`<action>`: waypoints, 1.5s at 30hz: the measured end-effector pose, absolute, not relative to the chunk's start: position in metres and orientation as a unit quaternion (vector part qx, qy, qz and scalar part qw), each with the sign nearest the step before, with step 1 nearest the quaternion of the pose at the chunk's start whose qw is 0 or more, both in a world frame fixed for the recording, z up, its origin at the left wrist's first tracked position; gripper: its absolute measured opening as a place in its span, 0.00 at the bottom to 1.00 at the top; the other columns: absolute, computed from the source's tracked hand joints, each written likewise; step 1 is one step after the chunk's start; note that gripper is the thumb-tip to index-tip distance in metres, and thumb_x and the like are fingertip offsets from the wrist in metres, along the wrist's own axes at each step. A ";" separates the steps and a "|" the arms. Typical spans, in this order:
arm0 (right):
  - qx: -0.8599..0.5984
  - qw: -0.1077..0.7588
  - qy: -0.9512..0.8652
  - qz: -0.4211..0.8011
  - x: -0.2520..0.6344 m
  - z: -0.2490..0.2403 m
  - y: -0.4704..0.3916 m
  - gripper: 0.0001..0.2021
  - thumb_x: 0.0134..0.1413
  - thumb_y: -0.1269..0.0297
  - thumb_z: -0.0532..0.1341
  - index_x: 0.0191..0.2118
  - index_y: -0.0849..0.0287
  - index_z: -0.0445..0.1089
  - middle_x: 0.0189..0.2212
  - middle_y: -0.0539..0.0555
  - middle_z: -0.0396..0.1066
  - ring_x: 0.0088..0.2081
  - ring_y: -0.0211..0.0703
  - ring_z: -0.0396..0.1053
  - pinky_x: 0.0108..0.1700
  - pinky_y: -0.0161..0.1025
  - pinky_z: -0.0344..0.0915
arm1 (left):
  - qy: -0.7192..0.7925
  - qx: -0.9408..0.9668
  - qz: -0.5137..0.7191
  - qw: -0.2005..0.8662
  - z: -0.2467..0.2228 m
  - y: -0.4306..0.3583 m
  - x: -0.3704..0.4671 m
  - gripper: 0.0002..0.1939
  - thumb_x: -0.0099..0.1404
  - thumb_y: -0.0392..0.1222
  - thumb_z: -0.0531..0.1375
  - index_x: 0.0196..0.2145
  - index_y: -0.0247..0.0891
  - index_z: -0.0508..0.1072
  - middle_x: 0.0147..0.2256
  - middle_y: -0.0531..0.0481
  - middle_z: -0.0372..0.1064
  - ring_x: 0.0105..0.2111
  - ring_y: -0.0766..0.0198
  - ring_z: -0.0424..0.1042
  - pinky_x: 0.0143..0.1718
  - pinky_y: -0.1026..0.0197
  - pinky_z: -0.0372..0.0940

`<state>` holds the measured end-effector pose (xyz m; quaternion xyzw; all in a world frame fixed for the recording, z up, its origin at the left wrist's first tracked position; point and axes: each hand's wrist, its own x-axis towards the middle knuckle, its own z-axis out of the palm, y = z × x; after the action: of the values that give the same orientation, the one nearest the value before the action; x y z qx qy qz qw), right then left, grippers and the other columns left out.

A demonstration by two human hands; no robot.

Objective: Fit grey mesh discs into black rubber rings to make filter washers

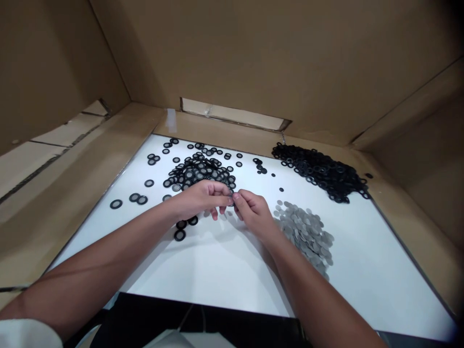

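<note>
Over the middle of the white board, my left hand and my right hand meet at the fingertips. Both pinch a small dark ring, mostly covered by the fingers. Behind my left hand lies a pile of black rings with grey centres, with more scattered to the left. A heap of thin grey discs is beside my right forearm. Farther back on the right is a dense mound of black rings.
Tall cardboard walls enclose the white board at the back and sides. A slot is cut in the back wall. A few small black pieces lie between the ring piles.
</note>
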<state>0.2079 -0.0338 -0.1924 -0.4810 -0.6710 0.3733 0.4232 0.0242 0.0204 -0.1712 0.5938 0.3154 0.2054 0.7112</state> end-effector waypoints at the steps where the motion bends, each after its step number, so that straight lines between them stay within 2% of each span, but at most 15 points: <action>1: -0.482 0.425 -0.670 0.371 0.207 -0.192 -0.034 0.21 0.67 0.53 0.53 0.24 0.57 0.60 0.19 0.46 0.60 0.21 0.34 0.56 0.27 0.34 0.55 | 0.314 0.595 0.206 0.711 -0.171 0.020 0.024 0.09 0.63 0.42 0.64 0.29 0.36 0.71 0.24 0.55 0.68 0.21 0.72 0.67 0.23 0.69 0.66; 8: -0.490 0.426 -0.672 0.355 0.206 -0.188 -0.037 0.21 0.66 0.53 0.54 0.22 0.57 0.56 0.18 0.45 0.56 0.21 0.34 0.53 0.25 0.34 0.53 | 0.305 0.598 0.201 0.713 -0.168 0.020 0.022 0.13 0.62 0.43 0.65 0.25 0.36 0.68 0.23 0.54 0.67 0.22 0.71 0.66 0.23 0.69 0.65; 14: -0.502 0.450 -0.647 0.357 0.210 -0.189 -0.036 0.21 0.66 0.51 0.54 0.24 0.57 0.59 0.18 0.46 0.59 0.21 0.34 0.55 0.26 0.34 0.55 | 0.301 0.573 0.205 0.734 -0.172 0.023 0.022 0.10 0.63 0.46 0.64 0.35 0.36 0.74 0.28 0.52 0.71 0.25 0.70 0.69 0.26 0.67 0.69; 19: -0.484 0.401 -0.690 0.359 0.212 -0.189 -0.034 0.21 0.68 0.52 0.50 0.27 0.58 0.65 0.19 0.47 0.63 0.23 0.35 0.60 0.29 0.34 0.57 | 0.303 0.584 0.219 0.721 -0.172 0.023 0.022 0.08 0.63 0.44 0.64 0.36 0.36 0.74 0.33 0.50 0.71 0.33 0.66 0.72 0.29 0.66 0.71; 23: -0.488 0.389 -0.706 0.334 0.212 -0.188 -0.034 0.19 0.68 0.54 0.51 0.27 0.58 0.64 0.20 0.47 0.64 0.24 0.35 0.61 0.30 0.34 0.57 | 0.310 0.579 0.221 0.721 -0.174 0.023 0.024 0.09 0.61 0.40 0.65 0.38 0.36 0.71 0.33 0.51 0.70 0.32 0.67 0.71 0.30 0.64 0.72; 28: -0.485 0.350 -0.717 0.358 0.214 -0.189 -0.034 0.20 0.69 0.55 0.49 0.27 0.58 0.66 0.20 0.46 0.63 0.24 0.35 0.61 0.30 0.33 0.56 | 0.306 0.569 0.279 0.710 -0.181 0.027 0.025 0.13 0.61 0.39 0.65 0.42 0.36 0.69 0.33 0.52 0.70 0.29 0.70 0.70 0.27 0.68 0.68; 31: -0.494 0.359 -0.712 0.347 0.214 -0.189 -0.034 0.21 0.69 0.54 0.49 0.28 0.58 0.67 0.20 0.47 0.63 0.23 0.35 0.61 0.30 0.33 0.56 | 0.291 0.571 0.283 0.713 -0.184 0.028 0.025 0.14 0.60 0.36 0.65 0.43 0.36 0.68 0.33 0.52 0.70 0.30 0.69 0.71 0.29 0.67 0.69; 36: -0.508 0.368 -0.711 0.318 0.212 -0.189 -0.032 0.18 0.66 0.57 0.53 0.26 0.59 0.65 0.19 0.46 0.61 0.23 0.34 0.58 0.28 0.33 0.54 | 0.266 0.574 0.277 0.723 -0.185 0.027 0.026 0.15 0.60 0.34 0.65 0.44 0.37 0.68 0.34 0.53 0.71 0.33 0.67 0.73 0.35 0.63 0.70; 41: -0.503 0.401 -0.704 0.302 0.210 -0.188 -0.034 0.18 0.64 0.59 0.55 0.22 0.58 0.59 0.18 0.45 0.53 0.22 0.33 0.51 0.26 0.33 0.50 | 0.287 0.576 0.251 0.723 -0.178 0.025 0.025 0.13 0.60 0.33 0.65 0.42 0.36 0.69 0.31 0.54 0.73 0.29 0.71 0.72 0.35 0.66 0.66; 45: -0.491 0.417 -0.692 0.326 0.211 -0.188 -0.035 0.20 0.64 0.58 0.55 0.21 0.58 0.57 0.18 0.45 0.54 0.22 0.33 0.52 0.26 0.34 0.51 | 0.279 0.563 0.241 0.740 -0.175 0.026 0.024 0.13 0.60 0.35 0.66 0.42 0.36 0.69 0.30 0.54 0.73 0.30 0.69 0.73 0.37 0.64 0.67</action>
<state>0.2108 -0.0347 -0.1881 -0.4909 -0.6918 0.3261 0.4172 0.0238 0.0256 -0.1746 0.5629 0.2792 0.2411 0.7396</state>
